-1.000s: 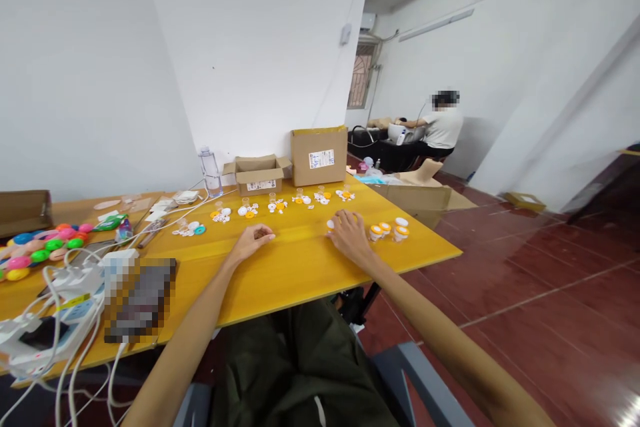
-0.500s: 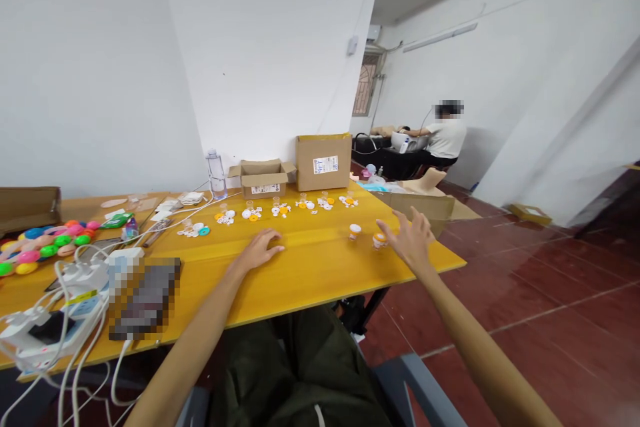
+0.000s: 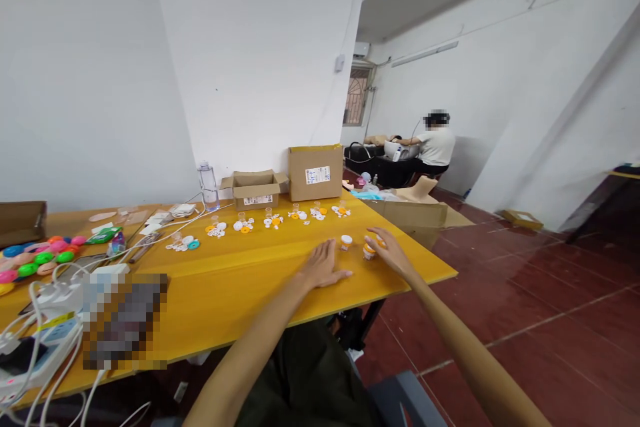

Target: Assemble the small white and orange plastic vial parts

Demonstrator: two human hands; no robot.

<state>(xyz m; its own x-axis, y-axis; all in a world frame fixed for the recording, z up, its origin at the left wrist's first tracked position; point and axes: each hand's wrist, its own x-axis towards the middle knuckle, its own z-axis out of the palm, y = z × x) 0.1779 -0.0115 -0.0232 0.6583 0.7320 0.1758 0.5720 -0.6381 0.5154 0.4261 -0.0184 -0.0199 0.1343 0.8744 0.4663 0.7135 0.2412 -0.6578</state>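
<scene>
My left hand lies flat on the yellow table with fingers spread, holding nothing, just left of a small white-capped bottle. My right hand rests on the table near its right edge, fingers apart, touching a small orange-capped bottle. Farther back runs a row of small white and orange caps and clear vials.
Two cardboard boxes and a water bottle stand at the back by the wall. Coloured round pieces, a power strip and cables lie at the left. Another person sits far off at the right.
My left hand slid right across the table toward the small bottles. My right hand came back down from the table's right edge to the orange-capped bottle. The view tilted slightly upward.
</scene>
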